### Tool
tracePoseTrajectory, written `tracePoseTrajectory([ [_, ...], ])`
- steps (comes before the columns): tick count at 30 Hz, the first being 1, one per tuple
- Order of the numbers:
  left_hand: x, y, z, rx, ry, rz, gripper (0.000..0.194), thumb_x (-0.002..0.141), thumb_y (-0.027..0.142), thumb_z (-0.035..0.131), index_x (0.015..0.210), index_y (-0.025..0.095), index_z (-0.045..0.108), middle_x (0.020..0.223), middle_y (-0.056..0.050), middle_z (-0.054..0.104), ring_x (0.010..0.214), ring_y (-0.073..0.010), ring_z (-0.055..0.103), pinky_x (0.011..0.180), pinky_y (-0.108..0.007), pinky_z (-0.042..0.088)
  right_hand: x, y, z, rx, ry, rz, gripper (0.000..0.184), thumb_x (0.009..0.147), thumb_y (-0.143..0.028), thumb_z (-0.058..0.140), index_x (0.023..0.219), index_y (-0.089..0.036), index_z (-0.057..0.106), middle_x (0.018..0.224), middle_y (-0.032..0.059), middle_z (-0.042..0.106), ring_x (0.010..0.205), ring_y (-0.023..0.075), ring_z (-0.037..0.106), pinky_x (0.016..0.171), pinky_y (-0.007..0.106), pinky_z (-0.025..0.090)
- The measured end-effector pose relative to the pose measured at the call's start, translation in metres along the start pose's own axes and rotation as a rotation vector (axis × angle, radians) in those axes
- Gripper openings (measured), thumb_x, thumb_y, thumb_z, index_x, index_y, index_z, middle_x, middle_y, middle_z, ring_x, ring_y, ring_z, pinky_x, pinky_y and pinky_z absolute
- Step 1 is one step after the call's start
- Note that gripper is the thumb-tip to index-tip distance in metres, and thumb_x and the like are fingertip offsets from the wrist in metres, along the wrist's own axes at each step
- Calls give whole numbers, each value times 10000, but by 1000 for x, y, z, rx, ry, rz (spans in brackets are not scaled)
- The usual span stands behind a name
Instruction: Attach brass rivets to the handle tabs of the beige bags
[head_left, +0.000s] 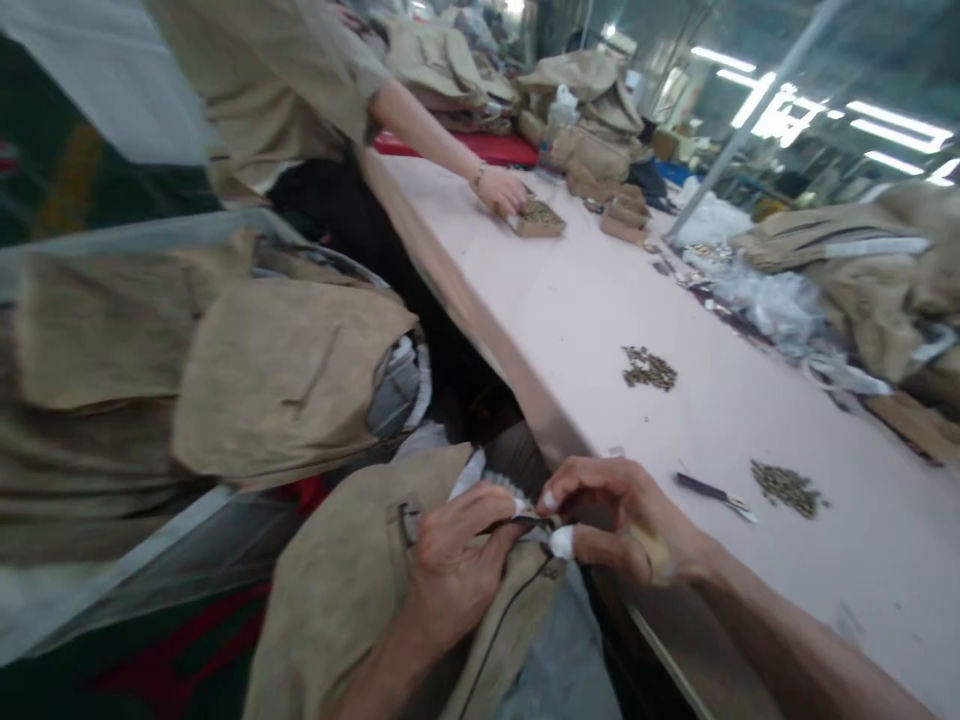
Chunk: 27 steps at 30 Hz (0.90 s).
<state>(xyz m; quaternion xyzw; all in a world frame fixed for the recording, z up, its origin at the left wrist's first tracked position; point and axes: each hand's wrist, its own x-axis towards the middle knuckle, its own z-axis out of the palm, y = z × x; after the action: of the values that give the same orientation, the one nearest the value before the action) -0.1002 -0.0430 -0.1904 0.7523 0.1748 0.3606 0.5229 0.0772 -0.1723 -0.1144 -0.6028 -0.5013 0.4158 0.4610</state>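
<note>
A khaki garment [352, 560] with pale grey lining lies across my lap, a dark zipper [501, 610] running down its front edge. My left hand [461, 560] is closed, pinching the upper end of that edge between thumb and forefinger. From the other side my right hand [619, 515] pinches the same zipper end, thumb and forefinger close together around it. White tape wraps some fingertips on both hands. Whatever small part sits between the right fingertips is too blurred to make out.
On the pale table [555, 310] at right lie two piles of small metal pieces [649, 369] and a dark-handled tool [709, 490]. A co-worker's hand [501, 190] reaches into a small box [538, 218]. Khaki garments fill a bin [217, 515] at left; more khaki cloth [862, 250] lies beyond.
</note>
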Motion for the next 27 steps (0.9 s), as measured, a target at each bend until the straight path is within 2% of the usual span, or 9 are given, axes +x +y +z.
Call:
tracePoseTrajectory([
  [3,11,-8,6,106,44,167,141,871,130,740,932,249,788,928,-56,759,857,-222,709,792,-333,561,7,3,-8,-17,61,31,221,807,-242,784,1017,-186,743,993,53,707,833,190,644,742,307,535],
  [5,10,-8,11,212,113,175,135,853,149,753,936,250,787,912,-50,727,836,-218,689,762,-322,552,9,5,-8,-32,101,11,198,794,-242,790,981,-185,756,994,53,706,826,183,642,726,297,527],
  [8,4,-4,16,366,237,1,162,805,211,801,960,234,759,767,-9,668,654,-182,630,628,-280,500,10,6,-5,-56,117,-14,169,776,-246,806,928,-184,766,982,54,706,819,179,638,706,284,516],
  [10,0,-1,19,435,281,-179,169,747,271,853,812,226,703,627,28,616,523,-160,565,547,-272,443,11,8,-4,-58,130,-3,167,770,-255,813,915,-186,766,958,46,704,799,174,627,683,277,502],
  [12,0,4,20,431,263,-330,302,719,342,878,625,226,615,516,36,563,454,-156,521,506,-279,401,13,9,-4,-64,154,9,175,757,-269,821,900,-188,764,927,36,698,785,174,615,670,278,486],
  [14,1,12,20,274,177,-441,308,783,404,836,613,220,656,556,4,639,511,-185,600,537,-283,447,14,10,-4,-83,179,24,180,736,-265,834,879,-189,754,889,23,688,769,172,603,665,278,473],
  [18,2,28,24,-247,56,-620,278,912,450,727,917,178,783,875,-76,804,822,-241,754,725,-278,567,9,9,-1,-182,195,21,149,732,-203,835,836,-197,728,853,5,684,760,167,603,691,281,475],
  [22,-1,23,35,-574,104,-753,373,724,376,922,933,129,737,867,-110,800,763,-218,746,719,-283,586,2,8,-3,-188,107,-10,50,870,-242,756,869,-197,734,911,43,717,793,187,656,722,308,515],
  [27,-9,11,43,-681,157,-878,386,582,204,957,877,81,741,823,-124,780,711,-192,716,685,-279,572,-3,-2,-20,-220,10,-53,120,974,-292,663,981,-208,749,1035,97,740,915,241,703,815,367,549],
])
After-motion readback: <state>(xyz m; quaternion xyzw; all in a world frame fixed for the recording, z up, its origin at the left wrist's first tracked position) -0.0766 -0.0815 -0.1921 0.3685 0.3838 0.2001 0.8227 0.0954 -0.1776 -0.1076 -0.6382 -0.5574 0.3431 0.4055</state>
